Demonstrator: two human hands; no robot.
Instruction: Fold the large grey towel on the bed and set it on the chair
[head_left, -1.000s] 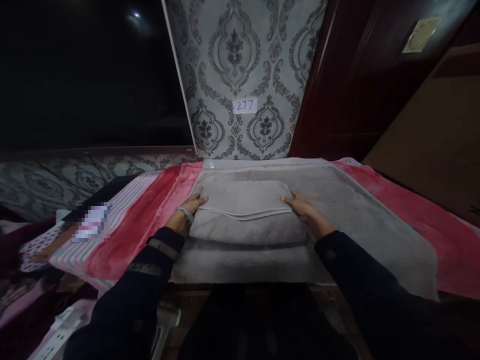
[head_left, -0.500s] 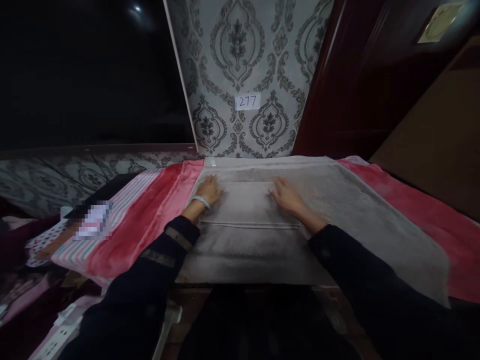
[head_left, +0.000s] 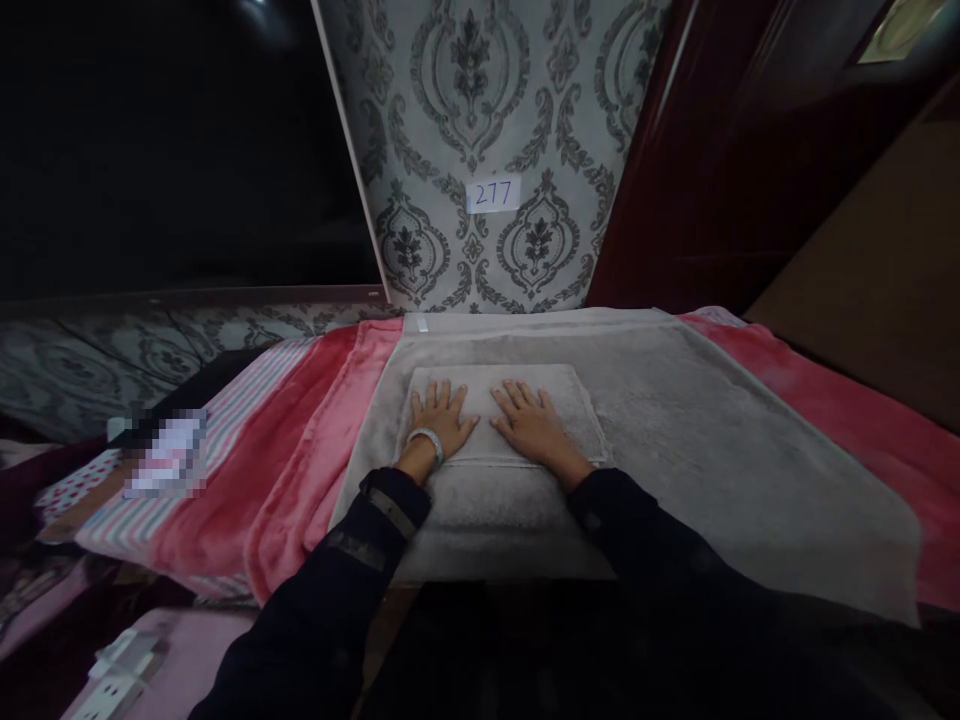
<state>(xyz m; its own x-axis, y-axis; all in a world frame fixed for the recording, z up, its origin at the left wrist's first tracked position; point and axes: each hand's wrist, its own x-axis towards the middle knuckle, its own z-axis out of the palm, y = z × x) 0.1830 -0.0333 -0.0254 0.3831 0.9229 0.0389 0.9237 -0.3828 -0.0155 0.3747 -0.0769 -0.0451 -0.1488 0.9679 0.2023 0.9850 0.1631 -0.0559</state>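
Observation:
A folded light-grey cloth (head_left: pixel 487 385), towel-like and roughly rectangular, lies on a larger grey plush cloth (head_left: pixel 690 440). My left hand (head_left: pixel 442 420) rests flat on the left part of the folded cloth, fingers spread, a pale bracelet round the wrist. On its right part lies my right hand (head_left: pixel 531 424), palm down with the fingers apart. Both hands press on the top of the fold and grip nothing. The fold's right edge looks slightly ragged.
Red and pink blankets (head_left: pixel 217 500) spread under the grey cloth on both sides. A dark screen (head_left: pixel 180 150) stands at the back left, a brown panel (head_left: pixel 877 260) at the right. A white power strip (head_left: pixel 120 680) sits at the lower left. A "277" paper (head_left: pixel 493 194) hangs on the wall.
Both hands have moved nearer to me and closer together, from the sides of the folded cloth onto its top, and now lie flat. The folded cloth's right edge shows now.

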